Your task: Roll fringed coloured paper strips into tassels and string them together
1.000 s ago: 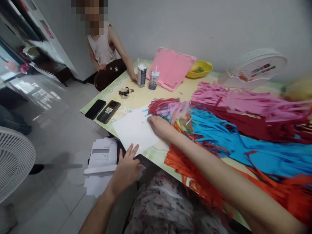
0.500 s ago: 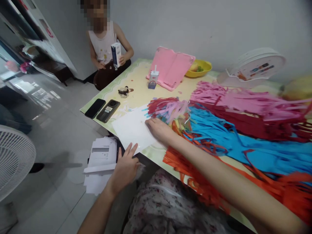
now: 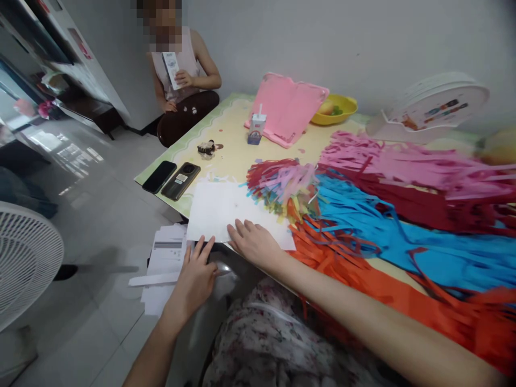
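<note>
White smooth paper on patterned counter, under right hand, with left hand at its near edge, both spread, gripping nothing; fringed streamers right of paper, grey wall beyond

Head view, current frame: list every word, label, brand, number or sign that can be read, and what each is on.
No text can be read with certainty.
Standing carton with straw: printing too small.
Raised carton, upper left: printing too small and blurred.
Sticker on the back of the face-down phone: too small.
Printed sheets, lower left: lines and dark bars, nothing legible.
</note>
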Motion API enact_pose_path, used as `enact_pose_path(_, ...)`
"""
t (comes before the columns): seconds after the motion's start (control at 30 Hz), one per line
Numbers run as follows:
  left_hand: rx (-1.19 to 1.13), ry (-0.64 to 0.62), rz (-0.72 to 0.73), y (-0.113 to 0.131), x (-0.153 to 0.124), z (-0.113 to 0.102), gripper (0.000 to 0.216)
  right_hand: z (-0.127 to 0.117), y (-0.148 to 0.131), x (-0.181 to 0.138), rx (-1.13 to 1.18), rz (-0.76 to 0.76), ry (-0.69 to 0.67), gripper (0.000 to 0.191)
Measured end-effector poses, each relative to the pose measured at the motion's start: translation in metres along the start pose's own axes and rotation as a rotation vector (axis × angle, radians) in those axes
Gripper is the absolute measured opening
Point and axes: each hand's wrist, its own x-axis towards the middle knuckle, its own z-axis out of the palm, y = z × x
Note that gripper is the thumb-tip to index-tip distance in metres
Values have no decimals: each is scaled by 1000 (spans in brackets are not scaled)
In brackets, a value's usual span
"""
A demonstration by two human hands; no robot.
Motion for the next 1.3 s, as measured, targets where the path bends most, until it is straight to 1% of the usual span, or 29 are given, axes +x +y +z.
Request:
enact_pose_path(0.07, -18, 21, 23, 4, -6, 2, 23, 0, -1, 5, 22, -11, 1, 36)
enact_pose_path(0.17, -53, 75, 64, 7, -11, 4, 23, -1, 0, 12, 52, 13, 22, 30)
enact_pose_path(0.27, -92, 98, 76, 5, -11, 8, 20, -3, 2, 11, 92, -3, 41, 29)
enact_pose_path(0.4, -110, 87, 106, 1, -6, 12, 16, 3, 8, -9, 171, -139, 30, 25)
enact_pose_path(0.47, -104, 72, 130, 2, -2, 11, 17, 12, 10, -25, 214, -217, 71, 25)
enact_pose_path(0.57, -66, 45, 102, 8, 4, 9, 16, 26, 7, -47, 197, -261, 145, 37)
enact_pose_path(0.67, -27, 15, 60, 13, 9, 8, 15, 31, -4, -58, 98, -224, 120, 50)
enact_pose_path(0.77, -9, -12, 139, 12, 13, 11, 15, 30, -12, -62, 46, -196, 86, 56)
enact_pose_path(0.83, 7, -32, 159, 10, 15, 15, 17, 31, -12, -66, 49, -204, 73, 57)
enact_pose_path(0.93, 19, -61, 131, 9, 18, 18, 20, 33, -5, -75, 97, -210, 55, 54)
enact_pose_path(1.03, -23, -94, 109, 10, 19, 17, 21, 28, 6, -79, 199, -143, 56, 42)
enact_pose_path(1.1, -74, -110, 88, 12, 20, 15, 21, 20, 13, -74, 290, -49, 56, 35)
enact_pose_path(1.17, -117, -122, 67, 13, 20, 13, 22, 13, 16, -63, 354, 39, 75, 33)
enact_pose_path(1.23, -125, -137, 49, 14, 20, 12, 22, 10, 15, -53, 363, 64, 110, 33)
enact_pose_path(1.3, -101, -160, 31, 16, 19, 12, 20, 11, 11, -46, 331, 42, 127, 32)
